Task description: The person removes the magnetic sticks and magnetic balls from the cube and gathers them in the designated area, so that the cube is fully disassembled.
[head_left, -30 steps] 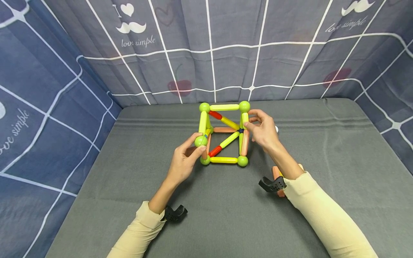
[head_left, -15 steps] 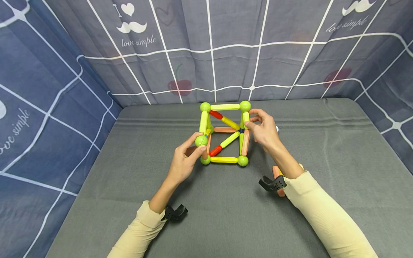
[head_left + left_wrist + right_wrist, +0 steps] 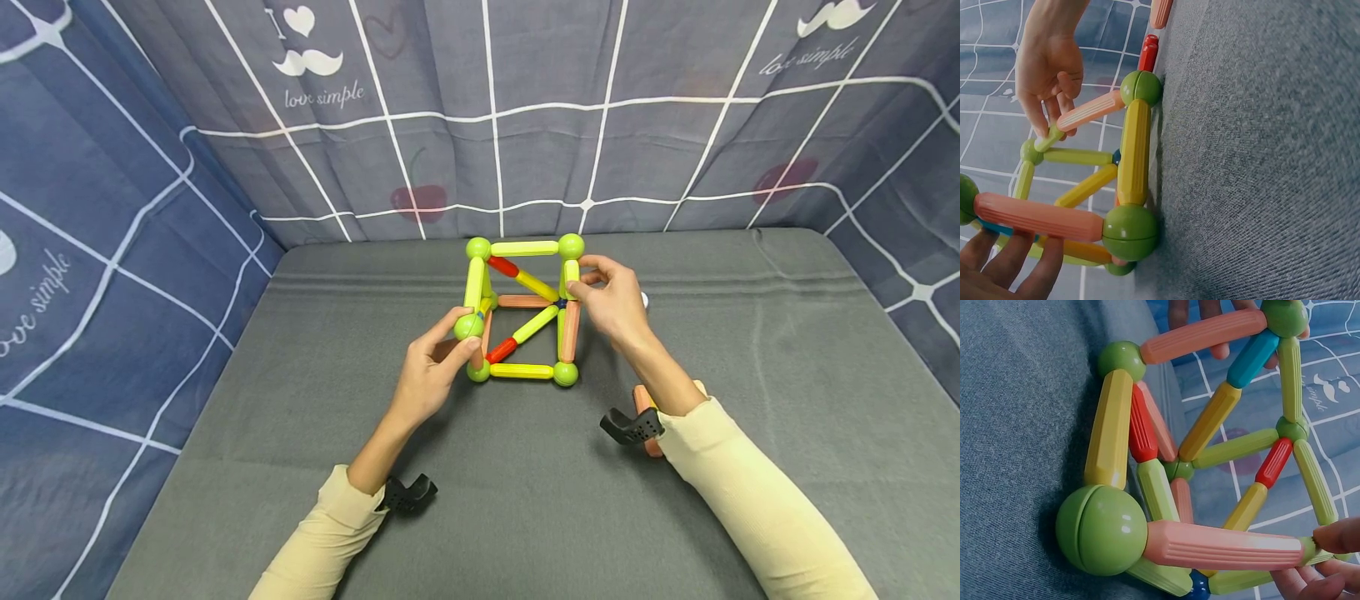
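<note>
A box-shaped frame of magnetic sticks and green balls stands on the grey cloth. My left hand (image 3: 423,379) grips its near upper left green ball (image 3: 468,327), thumb below and a finger along the side. In the left wrist view, its fingers lie along an orange stick (image 3: 1041,217). My right hand (image 3: 617,304) pinches a light green stick (image 3: 572,273) where it meets the end of an upright orange stick (image 3: 1225,544); no ball shows at that corner. Inside the frame, red-and-yellow and red-and-green diagonals run to a dark blue ball (image 3: 1199,585). A blue-and-yellow diagonal slants behind my left fingers.
Loose orange sticks (image 3: 651,446) and a bit of yellow lie partly under my right wrist. A small white thing (image 3: 643,301) peeks out behind my right hand. A checked curtain (image 3: 540,150) hangs behind the cloth-covered surface (image 3: 517,500) and along its sides.
</note>
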The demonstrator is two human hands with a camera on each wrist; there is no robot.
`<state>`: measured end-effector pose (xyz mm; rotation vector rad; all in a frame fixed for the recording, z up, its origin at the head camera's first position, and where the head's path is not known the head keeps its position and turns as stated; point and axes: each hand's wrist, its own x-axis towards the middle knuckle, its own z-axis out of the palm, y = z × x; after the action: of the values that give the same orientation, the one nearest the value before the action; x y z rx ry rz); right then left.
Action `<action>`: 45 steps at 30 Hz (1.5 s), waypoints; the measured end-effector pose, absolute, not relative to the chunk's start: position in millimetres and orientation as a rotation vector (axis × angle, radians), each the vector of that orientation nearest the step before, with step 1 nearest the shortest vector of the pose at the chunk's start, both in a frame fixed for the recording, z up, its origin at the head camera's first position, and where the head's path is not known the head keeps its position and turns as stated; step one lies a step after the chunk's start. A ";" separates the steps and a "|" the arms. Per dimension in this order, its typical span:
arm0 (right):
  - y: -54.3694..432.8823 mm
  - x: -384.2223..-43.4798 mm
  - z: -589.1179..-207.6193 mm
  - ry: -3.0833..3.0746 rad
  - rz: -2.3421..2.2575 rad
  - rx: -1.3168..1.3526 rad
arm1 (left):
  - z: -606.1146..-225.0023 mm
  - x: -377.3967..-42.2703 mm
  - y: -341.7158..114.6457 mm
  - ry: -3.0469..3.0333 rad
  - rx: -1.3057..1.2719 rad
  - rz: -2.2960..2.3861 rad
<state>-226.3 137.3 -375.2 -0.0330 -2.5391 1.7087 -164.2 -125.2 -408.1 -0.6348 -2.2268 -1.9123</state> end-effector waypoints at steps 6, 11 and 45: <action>134.9 -225.7 -377.8 -2.503 1.669 0.008 | -408.4 -164.1 -125.1 -2.229 -0.632 -1.905; 133.2 -225.6 -378.9 -2.476 1.679 0.010 | -408.3 -164.3 -125.0 -2.220 -0.645 -1.899; 143.4 -221.5 -381.4 -2.717 1.661 0.132 | -411.4 -165.0 -125.5 -2.191 -0.661 -1.916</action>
<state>-221.5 143.4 -381.4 0.1322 -2.7174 1.6611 -165.0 -125.5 -411.4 -0.6608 -2.1907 -1.9162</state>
